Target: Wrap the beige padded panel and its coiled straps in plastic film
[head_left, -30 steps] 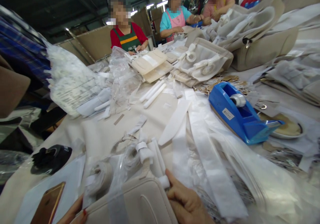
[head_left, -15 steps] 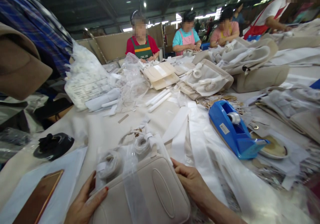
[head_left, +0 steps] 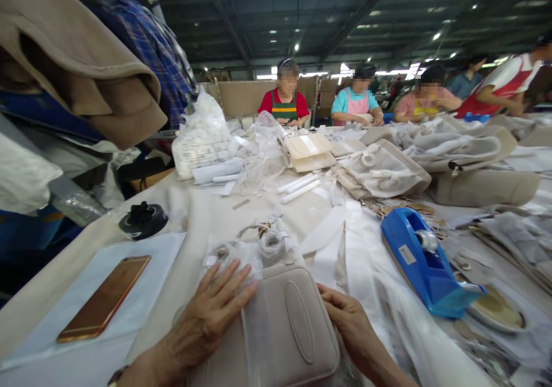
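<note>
A beige handbag (head_left: 314, 295) lies on the table in front of me, with an oval outline stitched on its panel. A clear plastic strip (head_left: 257, 347) crosses it. My left hand (head_left: 211, 306) rests with outstretched fingers over the bag's upper left part and the plastic wrapping there. At the right edge, my right hand (head_left: 347, 318) grips the bag with bent fingers, their tips partly hidden. A plastic-wrapped coil (head_left: 272, 243) sits at the bag's top edge.
A blue tape dispenser (head_left: 425, 266) stands to the right, beside a round dish (head_left: 495, 309). On the left are a phone (head_left: 104, 298) on white sheets and a black round object (head_left: 143, 220). More beige bags (head_left: 382, 171) are piled farther back. Several people sit or stand across the table.
My left hand has moved from the bag's left edge onto its top, fingers now stretched out. My right hand stays at the right edge. The view has swung left.
</note>
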`<act>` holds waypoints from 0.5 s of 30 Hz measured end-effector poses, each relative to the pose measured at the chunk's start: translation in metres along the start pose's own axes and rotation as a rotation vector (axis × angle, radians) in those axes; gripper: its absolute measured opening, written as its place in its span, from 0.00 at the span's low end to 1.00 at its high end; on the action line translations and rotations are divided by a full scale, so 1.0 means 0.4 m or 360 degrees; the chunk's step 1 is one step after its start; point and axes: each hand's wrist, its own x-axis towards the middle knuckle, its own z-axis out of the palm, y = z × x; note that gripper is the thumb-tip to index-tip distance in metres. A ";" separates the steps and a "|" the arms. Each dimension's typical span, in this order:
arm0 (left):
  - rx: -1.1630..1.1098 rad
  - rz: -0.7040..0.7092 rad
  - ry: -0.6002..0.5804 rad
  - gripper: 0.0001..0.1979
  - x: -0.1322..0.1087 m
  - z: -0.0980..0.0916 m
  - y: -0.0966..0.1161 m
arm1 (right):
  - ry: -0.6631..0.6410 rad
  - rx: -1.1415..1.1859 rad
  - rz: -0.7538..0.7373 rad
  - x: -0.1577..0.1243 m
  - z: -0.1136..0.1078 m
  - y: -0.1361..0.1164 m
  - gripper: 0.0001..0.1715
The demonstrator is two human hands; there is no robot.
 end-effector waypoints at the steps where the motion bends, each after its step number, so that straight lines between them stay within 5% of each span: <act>1: -0.0035 0.0034 0.0027 0.29 0.022 0.001 0.015 | -0.0020 0.0001 -0.0018 0.001 -0.001 0.000 0.19; 6: -0.0290 0.0089 -0.0115 0.23 0.117 0.038 0.101 | -0.0082 0.0069 -0.0027 0.001 0.003 0.010 0.15; 11: -0.0494 0.0036 -0.0242 0.27 0.130 0.079 0.120 | -0.0110 0.0029 -0.0026 -0.003 0.003 -0.008 0.18; 15: -0.0561 0.0012 -0.0194 0.27 0.120 0.092 0.106 | -0.0307 -0.0607 -0.0063 0.011 -0.006 -0.077 0.12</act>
